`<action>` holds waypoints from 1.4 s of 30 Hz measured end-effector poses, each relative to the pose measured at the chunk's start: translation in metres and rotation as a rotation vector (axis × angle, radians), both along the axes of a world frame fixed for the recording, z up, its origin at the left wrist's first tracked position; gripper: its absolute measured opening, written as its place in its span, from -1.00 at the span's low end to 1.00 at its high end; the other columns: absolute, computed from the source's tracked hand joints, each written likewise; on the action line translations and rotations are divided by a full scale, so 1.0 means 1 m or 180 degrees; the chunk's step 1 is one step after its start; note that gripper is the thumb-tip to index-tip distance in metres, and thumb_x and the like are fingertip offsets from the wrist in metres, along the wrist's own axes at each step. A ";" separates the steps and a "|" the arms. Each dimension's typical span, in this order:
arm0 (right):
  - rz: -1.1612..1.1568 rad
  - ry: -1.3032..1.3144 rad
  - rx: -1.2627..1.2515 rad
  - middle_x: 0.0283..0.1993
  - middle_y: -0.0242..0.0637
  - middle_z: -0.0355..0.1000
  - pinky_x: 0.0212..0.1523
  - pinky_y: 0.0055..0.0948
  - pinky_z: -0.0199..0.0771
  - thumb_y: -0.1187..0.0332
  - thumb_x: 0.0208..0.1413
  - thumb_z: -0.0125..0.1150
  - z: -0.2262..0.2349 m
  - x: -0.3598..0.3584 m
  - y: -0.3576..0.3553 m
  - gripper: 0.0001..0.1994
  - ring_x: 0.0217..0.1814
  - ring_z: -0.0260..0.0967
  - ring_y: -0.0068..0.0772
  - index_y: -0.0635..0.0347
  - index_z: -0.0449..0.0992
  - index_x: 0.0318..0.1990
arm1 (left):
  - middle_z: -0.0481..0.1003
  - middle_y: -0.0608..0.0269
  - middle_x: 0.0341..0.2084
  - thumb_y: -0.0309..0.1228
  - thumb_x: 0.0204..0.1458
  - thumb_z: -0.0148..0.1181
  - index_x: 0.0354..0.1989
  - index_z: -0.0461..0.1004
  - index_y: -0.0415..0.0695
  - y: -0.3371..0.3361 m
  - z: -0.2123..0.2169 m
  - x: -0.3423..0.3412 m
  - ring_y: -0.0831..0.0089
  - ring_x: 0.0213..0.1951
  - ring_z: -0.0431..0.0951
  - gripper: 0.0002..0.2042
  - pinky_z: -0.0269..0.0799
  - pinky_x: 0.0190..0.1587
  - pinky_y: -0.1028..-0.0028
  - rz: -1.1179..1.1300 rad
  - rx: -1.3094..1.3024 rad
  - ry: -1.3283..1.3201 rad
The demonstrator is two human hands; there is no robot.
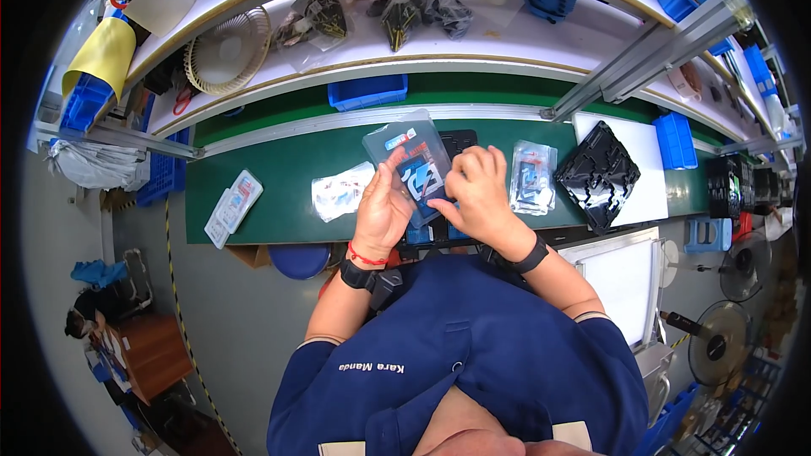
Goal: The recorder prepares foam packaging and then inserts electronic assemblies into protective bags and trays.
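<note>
A clear plastic package (404, 137) with red print and a blue insert is tilted up in front of me over the green table. My left hand (383, 209) supports its left side, palm turned up and fingers against it. At its lower right edge, my right hand (483, 196) has curled fingers, with the thumb touching the plastic. Part of a black tray (456, 142) shows behind the package and right hand. Right of my hands lie several clear packages (533, 177); to the left are shiny plastic sleeves or packages (341, 192).
Two white-and-red flat packs (234, 209) overlap at the table's left. A black moulded tray (598, 176) rests on a white board (650, 196) at right. Blue bins (367, 92) and shelves with bagged parts (401, 21) stand beyond the green table (283, 160).
</note>
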State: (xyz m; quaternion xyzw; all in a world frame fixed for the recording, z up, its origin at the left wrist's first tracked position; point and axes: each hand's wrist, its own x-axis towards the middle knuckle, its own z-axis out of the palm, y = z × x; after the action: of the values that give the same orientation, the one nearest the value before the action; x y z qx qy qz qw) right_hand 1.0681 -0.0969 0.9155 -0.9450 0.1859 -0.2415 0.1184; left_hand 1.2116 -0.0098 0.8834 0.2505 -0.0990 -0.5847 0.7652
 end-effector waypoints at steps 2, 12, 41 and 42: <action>-0.0359 -0.0223 0.0173 -0.26 -0.27 0.23 0.01 -0.06 0.01 0.17 -0.41 0.39 0.001 -0.004 -0.005 -0.62 -0.06 0.13 -0.14 0.15 0.38 -0.45 | 0.23 0.14 0.06 -0.16 0.19 -0.24 0.09 0.16 -0.20 0.001 0.000 0.001 0.29 0.08 0.25 -0.58 0.18 0.12 0.22 0.0022 -0.0008 0.0020; -0.0266 -0.1414 0.4530 -0.32 -0.38 0.39 -0.30 -0.67 0.29 0.47 -0.04 0.21 -0.042 -0.027 -0.018 -0.73 -0.33 0.30 -0.65 0.26 0.38 -0.15 | 0.21 0.18 0.10 -0.16 0.17 -0.20 0.15 0.13 -0.11 -0.023 -0.012 -0.018 0.28 0.11 0.24 -0.57 0.21 0.10 0.18 -0.0478 -0.0040 0.0497; -0.0491 0.1221 0.0847 -0.16 -0.15 0.24 -0.08 -0.26 0.29 0.26 -0.21 0.30 -0.171 0.093 -0.054 -0.55 -0.06 0.22 -0.10 0.19 0.40 -0.11 | 0.27 -0.03 0.03 -0.53 -0.18 0.14 0.01 0.31 -0.22 0.056 -0.159 0.047 -0.01 0.14 0.15 -0.54 0.05 0.15 0.15 0.0603 0.2511 -0.6665; -0.0593 0.1268 0.1087 -0.13 -0.15 0.22 -0.05 -0.24 0.26 0.22 -0.21 0.30 -0.168 0.098 -0.053 -0.55 -0.03 0.18 -0.10 0.19 0.38 -0.12 | 0.27 -0.01 0.03 -0.53 -0.16 0.11 -0.02 0.32 -0.23 0.063 -0.168 0.058 0.02 0.13 0.17 -0.57 0.08 0.13 0.15 0.0250 0.2622 -0.6621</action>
State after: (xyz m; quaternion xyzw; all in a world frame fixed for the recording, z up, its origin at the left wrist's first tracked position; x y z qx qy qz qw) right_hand 1.1658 -0.1497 0.7474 -0.9191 0.3296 -0.0259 0.2144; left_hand 1.2691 0.0531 0.7155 0.8546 -0.4815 -0.0543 0.1866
